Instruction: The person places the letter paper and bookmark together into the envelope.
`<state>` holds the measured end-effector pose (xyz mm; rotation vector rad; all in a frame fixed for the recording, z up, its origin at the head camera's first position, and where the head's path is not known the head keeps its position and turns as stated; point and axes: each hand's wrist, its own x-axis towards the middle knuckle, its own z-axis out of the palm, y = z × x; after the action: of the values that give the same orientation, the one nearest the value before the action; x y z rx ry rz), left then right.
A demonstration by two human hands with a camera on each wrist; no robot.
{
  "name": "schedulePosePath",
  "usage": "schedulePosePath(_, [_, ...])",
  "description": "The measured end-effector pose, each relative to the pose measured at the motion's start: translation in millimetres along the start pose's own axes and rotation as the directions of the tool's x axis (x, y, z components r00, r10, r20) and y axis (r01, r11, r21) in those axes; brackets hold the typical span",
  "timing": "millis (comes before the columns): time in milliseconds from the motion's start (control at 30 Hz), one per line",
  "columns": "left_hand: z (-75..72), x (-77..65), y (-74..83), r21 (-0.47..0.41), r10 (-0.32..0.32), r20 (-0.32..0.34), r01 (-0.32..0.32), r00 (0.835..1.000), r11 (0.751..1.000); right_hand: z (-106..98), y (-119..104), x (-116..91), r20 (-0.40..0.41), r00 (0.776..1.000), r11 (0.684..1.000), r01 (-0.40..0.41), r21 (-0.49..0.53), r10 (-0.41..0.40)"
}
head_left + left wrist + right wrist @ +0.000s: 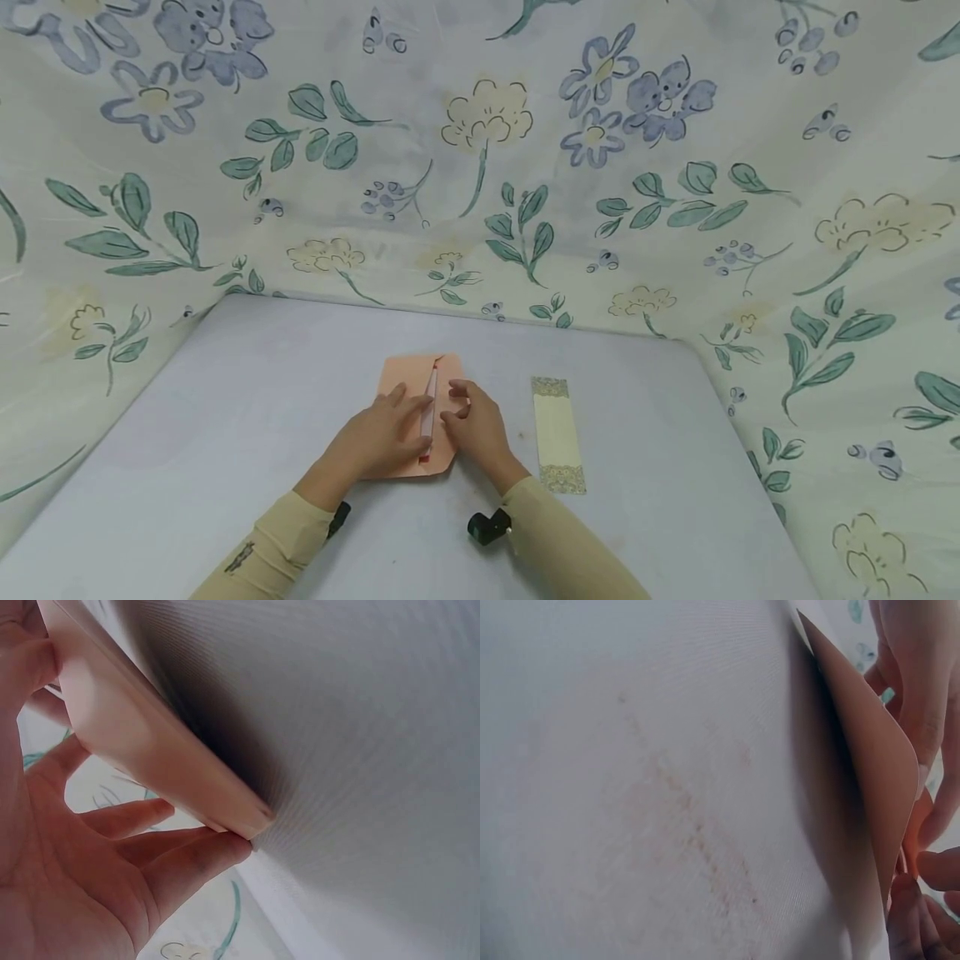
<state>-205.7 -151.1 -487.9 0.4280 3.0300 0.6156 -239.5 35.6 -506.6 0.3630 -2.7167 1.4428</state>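
Note:
A peach paper envelope or folder (396, 375) lies on the table, with a slit along its front. Through the slit shows a narrow white strip (427, 421) with red at its ends. My left hand (382, 429) rests across the left side, fingers spread, thumb near the lower end of the slit. In the left wrist view its extended fingers touch the edge of the peach paper (150, 742). My right hand (480, 421) is at the right flap, index finger and thumb bent but apart. The right wrist view shows the peach paper (870, 750) tilted off the table along one side.
To the right lies a cream paper strip (557, 429) with gold patterned bands at both ends. The white table (300, 350) meets floral cloth (495, 208) at the back and sides. A black wrist camera (489, 527) sits below the right wrist.

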Motion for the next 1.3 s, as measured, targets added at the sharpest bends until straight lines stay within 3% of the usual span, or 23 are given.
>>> schedulePosePath(433, [-1.1, 0.9, 3.4, 0.004, -0.025, 0.025, 0.025, 0.999, 1.000, -8.4, 6.3, -3.4, -0.051, 0.998, 0.999, 0.037, -0.010, -0.037])
schedulePosePath(767, [0.1, -2.0, 0.1, 0.003, -0.007, 0.016, 0.007, 1.000, 1.000, -11.6, 17.1, -6.6, -0.045, 0.999, 1.000, -0.007, 0.013, 0.007])
schedulePosePath(1300, [-1.8, 0.4, 5.0, 0.005, -0.019, 0.020, 0.019, 1.000, 1.000, -26.9, 27.6, -6.5, -0.070, 0.997, 0.998, -0.046, -0.045, 0.043])
